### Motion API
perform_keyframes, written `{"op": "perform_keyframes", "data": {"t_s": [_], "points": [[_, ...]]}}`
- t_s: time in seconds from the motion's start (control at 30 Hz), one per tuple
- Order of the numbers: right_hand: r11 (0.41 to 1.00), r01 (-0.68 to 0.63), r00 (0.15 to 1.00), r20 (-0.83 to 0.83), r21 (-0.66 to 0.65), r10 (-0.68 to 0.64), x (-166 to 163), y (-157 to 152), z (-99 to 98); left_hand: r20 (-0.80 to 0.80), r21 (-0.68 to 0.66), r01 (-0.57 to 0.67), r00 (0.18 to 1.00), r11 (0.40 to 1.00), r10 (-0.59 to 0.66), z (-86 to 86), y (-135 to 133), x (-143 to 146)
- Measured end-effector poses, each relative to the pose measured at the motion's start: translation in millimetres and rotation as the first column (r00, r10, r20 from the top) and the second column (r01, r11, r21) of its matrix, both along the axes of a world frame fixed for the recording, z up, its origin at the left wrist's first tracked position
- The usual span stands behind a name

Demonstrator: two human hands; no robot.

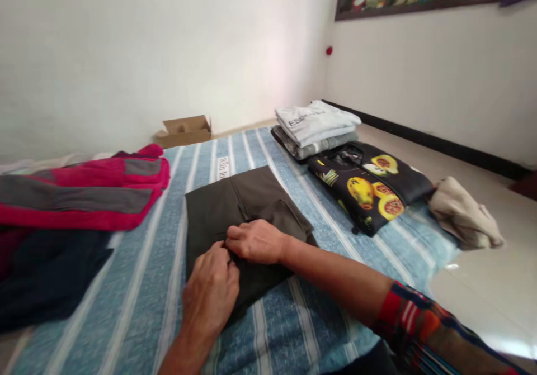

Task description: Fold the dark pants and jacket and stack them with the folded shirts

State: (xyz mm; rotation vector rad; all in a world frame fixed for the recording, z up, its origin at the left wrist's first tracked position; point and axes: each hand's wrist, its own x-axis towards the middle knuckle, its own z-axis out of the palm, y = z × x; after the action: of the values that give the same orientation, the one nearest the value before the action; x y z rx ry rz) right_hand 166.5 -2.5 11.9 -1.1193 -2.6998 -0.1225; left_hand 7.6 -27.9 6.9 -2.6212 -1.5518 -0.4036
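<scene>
A dark olive zip-up jacket (226, 202) lies folded into a rough rectangle in front of me, with a zip line running down its upper middle. My left hand (213, 285) rests on its near part, fingers curled and pinching the cloth. Right beside it, my right hand (257, 242) is closed on the same jacket just below the zip. The two hands' fingertips almost meet, and what exactly they pinch is hidden beneath them. A folded layer of the jacket bulges up behind my right hand.
The jacket lies on a blue striped bedsheet (142, 285). To the left are a pink-and-grey garment (138, 193) and a dark navy garment (54, 269). At right sit folded light shirts (319, 120), a black fruit-print garment (373, 185) and a beige cloth (461, 213). A cardboard box (184, 132) stands behind.
</scene>
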Motion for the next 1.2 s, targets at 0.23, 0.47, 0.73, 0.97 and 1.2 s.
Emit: {"op": "perform_keyframes", "data": {"t_s": [0.23, 0.47, 0.73, 0.97, 1.2], "points": [[0.998, 0.065, 0.998, -0.021, -0.001, -0.065, -0.3, 5.6, -4.2, -0.203, -0.147, -0.124, 0.975, 0.981, 0.093, 21.9, 7.6, 14.0], [0.994, 0.086, 0.994, -0.057, -0.064, -0.089, 3.9, 4.1, 3.3, -0.371, -0.223, -0.232, 0.918, 0.947, 0.137, 38.1, 12.1, 26.4], [0.992, 0.087, 0.992, -0.083, -0.090, -0.094, 5.7, 3.5, 5.0, -0.446, -0.144, -0.239, 0.882, 0.960, 0.153, 38.4, 10.0, 29.1], [0.992, 0.086, 0.992, -0.085, -0.098, -0.094, 6.0, 3.5, 5.8, -0.448, -0.103, -0.262, 0.874, 0.960, 0.190, 39.8, 5.5, 30.8], [0.990, 0.082, 0.994, -0.065, -0.117, -0.090, 6.1, 6.0, 4.4, -0.419, -0.045, -0.263, 0.881, 0.964, 0.220, 34.1, 3.5, 29.7]]}}
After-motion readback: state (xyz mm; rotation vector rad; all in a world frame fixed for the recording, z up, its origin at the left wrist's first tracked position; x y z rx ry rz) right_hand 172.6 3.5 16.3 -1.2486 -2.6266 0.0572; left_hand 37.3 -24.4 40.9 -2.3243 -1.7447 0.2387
